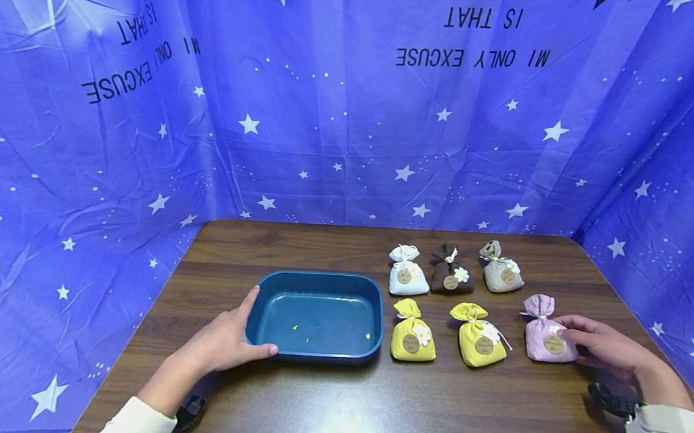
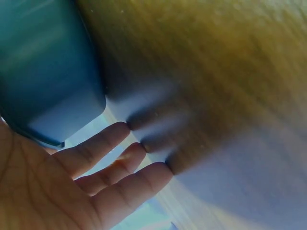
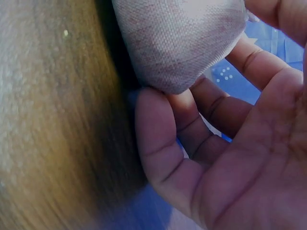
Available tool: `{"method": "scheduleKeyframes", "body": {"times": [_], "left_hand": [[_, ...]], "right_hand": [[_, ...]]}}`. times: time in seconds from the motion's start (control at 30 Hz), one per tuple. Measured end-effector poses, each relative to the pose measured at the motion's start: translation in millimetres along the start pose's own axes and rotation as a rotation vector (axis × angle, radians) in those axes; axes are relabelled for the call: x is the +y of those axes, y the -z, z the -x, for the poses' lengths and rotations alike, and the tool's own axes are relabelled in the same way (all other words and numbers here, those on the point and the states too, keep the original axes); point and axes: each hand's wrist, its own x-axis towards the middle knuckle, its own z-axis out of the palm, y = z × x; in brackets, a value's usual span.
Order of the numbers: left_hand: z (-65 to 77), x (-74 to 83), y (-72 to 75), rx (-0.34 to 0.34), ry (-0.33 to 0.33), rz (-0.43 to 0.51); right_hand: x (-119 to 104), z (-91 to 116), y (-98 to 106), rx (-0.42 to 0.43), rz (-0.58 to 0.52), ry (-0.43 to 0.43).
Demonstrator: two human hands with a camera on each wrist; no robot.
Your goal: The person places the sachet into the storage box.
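- Left hand (image 1: 228, 342): positioned at the left end of the blue bin (image 1: 317, 357). Thumb lies at the near rim, index finger at the left side; the two are spread wide. The left wrist view shows the other three fingers extended beside the bin wall, palm exposed. Contact of these fingertips with the surface (image 1: 460, 405) cannot be told.
- Right hand (image 1: 612, 346): fingers curled about the right side of the pink sachet (image 1: 539, 340), holding it in a narrow grasp. The right wrist view shows fingertips against the fabric at the sachet's end.
- Forearms: enter from the lower left and lower right corners, spread well apart. Both wear white sleeves (image 1: 137, 423).
- Pink sachet: located at the right end of the near row, tied neck directed away from the person.
- Near row: two yellow sachets (image 1: 413, 341) lie between the pink sachet and the bin, in the direct path.
- Far row, left to right: white sachet (image 1: 407, 284), brown sachet (image 1: 452, 279), grey-beige sachet (image 1: 502, 278).
- Bin interior: small yellow marks (image 1: 367, 336) on the floor; their nature cannot be told.
- Background: blue star-printed curtain (image 1: 330, 113) behind the surface and along both sides.
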Motion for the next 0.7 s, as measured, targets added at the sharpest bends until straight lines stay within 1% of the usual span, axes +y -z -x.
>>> {"method": "scheduleKeyframes", "body": {"times": [0.3,0.5,0.7], "left_hand": [[1.0,-0.4,0.1,-0.001,0.001,-0.001],[1.6,-0.3,0.4,0.005,0.004,0.002],[1.1,-0.2,0.1,0.009,0.004,0.004]], "right_hand": [[-5.1,-1.7,-6.8,0.097,0.046,-0.08],[-8.1,-2.2,-9.2,0.145,0.092,-0.075],[-3.3,-2.8,-9.6,0.183,0.071,-0.06]]}}
